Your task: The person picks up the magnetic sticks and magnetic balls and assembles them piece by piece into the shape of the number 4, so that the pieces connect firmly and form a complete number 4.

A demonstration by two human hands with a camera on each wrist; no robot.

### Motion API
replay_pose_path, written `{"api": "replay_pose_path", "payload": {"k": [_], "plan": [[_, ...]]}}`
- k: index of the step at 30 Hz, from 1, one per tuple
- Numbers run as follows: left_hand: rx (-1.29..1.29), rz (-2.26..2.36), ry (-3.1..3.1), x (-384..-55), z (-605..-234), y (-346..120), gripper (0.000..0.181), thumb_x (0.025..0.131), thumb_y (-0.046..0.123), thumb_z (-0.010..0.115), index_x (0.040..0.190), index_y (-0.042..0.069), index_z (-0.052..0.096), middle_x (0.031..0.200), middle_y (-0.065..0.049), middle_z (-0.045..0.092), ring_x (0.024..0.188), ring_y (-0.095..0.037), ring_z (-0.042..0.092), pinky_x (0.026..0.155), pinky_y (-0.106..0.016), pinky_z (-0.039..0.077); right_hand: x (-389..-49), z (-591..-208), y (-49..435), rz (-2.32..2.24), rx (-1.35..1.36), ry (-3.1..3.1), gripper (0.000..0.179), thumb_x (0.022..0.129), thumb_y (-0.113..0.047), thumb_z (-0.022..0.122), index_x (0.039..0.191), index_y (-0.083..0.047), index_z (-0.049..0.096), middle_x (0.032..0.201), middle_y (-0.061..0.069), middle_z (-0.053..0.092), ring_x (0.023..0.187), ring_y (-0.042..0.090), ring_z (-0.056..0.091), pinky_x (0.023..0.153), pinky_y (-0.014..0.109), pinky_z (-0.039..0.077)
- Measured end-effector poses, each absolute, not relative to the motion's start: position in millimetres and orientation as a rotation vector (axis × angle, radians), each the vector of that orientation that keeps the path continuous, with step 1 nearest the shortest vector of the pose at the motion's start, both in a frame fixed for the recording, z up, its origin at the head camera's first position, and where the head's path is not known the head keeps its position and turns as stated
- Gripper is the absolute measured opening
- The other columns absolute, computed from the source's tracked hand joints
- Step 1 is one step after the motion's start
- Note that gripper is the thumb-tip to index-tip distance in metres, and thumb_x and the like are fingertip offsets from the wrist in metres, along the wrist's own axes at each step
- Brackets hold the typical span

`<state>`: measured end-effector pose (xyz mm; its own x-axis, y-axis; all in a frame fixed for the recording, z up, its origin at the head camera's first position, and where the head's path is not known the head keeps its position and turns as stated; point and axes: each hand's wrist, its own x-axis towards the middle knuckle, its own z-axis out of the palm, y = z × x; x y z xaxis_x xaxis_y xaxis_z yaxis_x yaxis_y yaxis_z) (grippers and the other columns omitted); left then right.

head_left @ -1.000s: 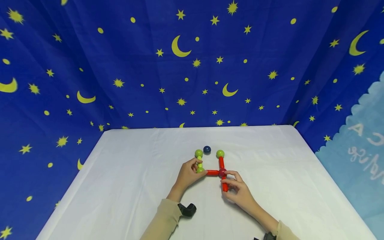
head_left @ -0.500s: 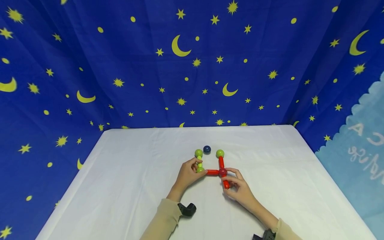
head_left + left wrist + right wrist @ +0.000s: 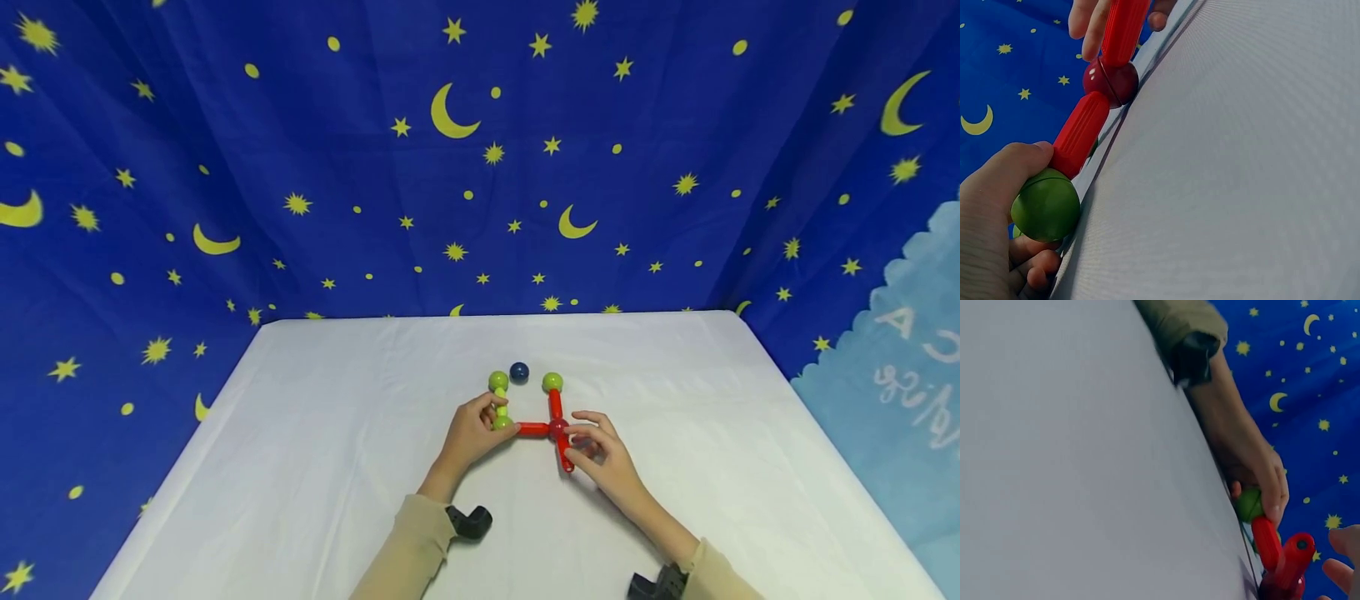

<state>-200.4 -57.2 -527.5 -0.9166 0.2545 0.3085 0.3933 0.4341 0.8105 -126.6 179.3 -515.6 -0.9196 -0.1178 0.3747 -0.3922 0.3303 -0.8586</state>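
Note:
Toy rods and balls form an open frame on the table. My left hand (image 3: pixel 471 429) holds the near-left green ball (image 3: pixel 1046 206), its thumb against the end of a red rod (image 3: pixel 533 430). That rod runs to a dark red ball (image 3: pixel 558 428). From this ball a far red rod (image 3: pixel 555 404) leads to another green ball (image 3: pixel 552 382), and a near red rod (image 3: pixel 1294 559) sticks out, tilted up. My right hand (image 3: pixel 611 462) is beside the near rod, fingers spread; the right wrist view shows a gap between them.
A light green rod (image 3: pixel 501 407) joins the held ball to a far-left green ball (image 3: pixel 498 381). A loose navy ball (image 3: pixel 519 372) lies between the far ends. White cloth covers the table (image 3: pixel 337 467); a blue starry curtain (image 3: pixel 375 167) stands behind.
The near red rod's free end has swung slightly to the right. My right hand has let go of it and drawn a little away to the right. The left hand keeps its hold.

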Motion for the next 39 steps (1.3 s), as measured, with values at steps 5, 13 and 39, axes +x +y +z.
{"api": "replay_pose_path", "payload": {"k": [5, 13, 39], "plan": [[-0.579, -1.494, -2.551, -201, -524, -56, 0.036, 0.074, 0.024, 0.081, 0.102, 0.007, 0.067, 0.071, -0.001, 0.053, 0.061, -0.004, 0.044, 0.055, -0.016, 0.039, -137, -507, 182, 1.642, 0.448, -2.331, 0.024, 0.082, 0.003, 0.068, 0.106, 0.003, 0.065, 0.125, 0.021, 0.051, 0.093, 0.02, 0.059, 0.073, 0.018, 0.047], [-0.572, -1.502, -2.55, -202, -523, -54, 0.036, 0.074, 0.024, 0.081, 0.102, 0.008, 0.066, 0.07, 0.001, 0.052, 0.062, -0.003, 0.044, 0.055, -0.016, 0.039, -146, -479, 180, 1.674, 0.41, -2.283, 0.023, 0.084, 0.008, 0.063, 0.106, 0.013, 0.061, 0.115, 0.027, 0.054, 0.092, 0.02, 0.059, 0.075, 0.016, 0.046], [-0.551, -1.48, -2.586, -199, -523, -56, 0.035, 0.074, 0.023, 0.081, 0.102, 0.009, 0.067, 0.07, 0.0, 0.052, 0.062, -0.003, 0.044, 0.056, -0.015, 0.038, -199, -470, 164, 1.603, 0.48, -2.429, 0.027, 0.085, 0.0, 0.066, 0.11, 0.01, 0.061, 0.111, 0.026, 0.061, 0.108, 0.042, 0.053, 0.094, 0.057, 0.04]]}}
